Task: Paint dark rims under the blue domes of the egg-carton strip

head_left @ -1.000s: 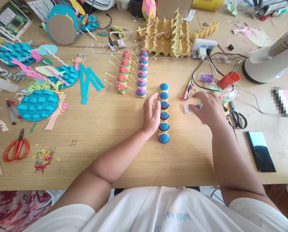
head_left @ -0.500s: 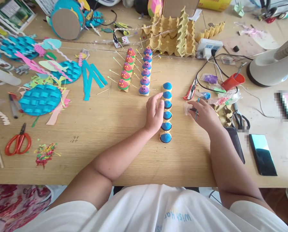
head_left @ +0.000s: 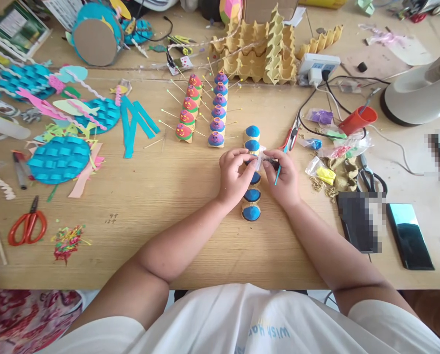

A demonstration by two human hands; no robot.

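A strip of egg-carton cups, topped with blue and edged in black, runs away from me down the middle of the table. Over its middle cups, my left hand pinches one side of a small clear plastic bag. My right hand grips the bag's other side, where something dark shows by the fingertips. A thin blue stick also sits between the right fingers. Beyond my left hand stand a purple-and-blue cup strip and a red-and-green one, both with faces and pins.
Blue woven paper discs and orange-handled scissors lie at left. Egg trays stand at the back. On the right are a cutter knife, a red cup, a yellow clay packet, a power strip and a phone.
My right hand has come left with the small bag and blue stick to meet my left hand over the strip. My left hand has moved from the cups onto the bag.
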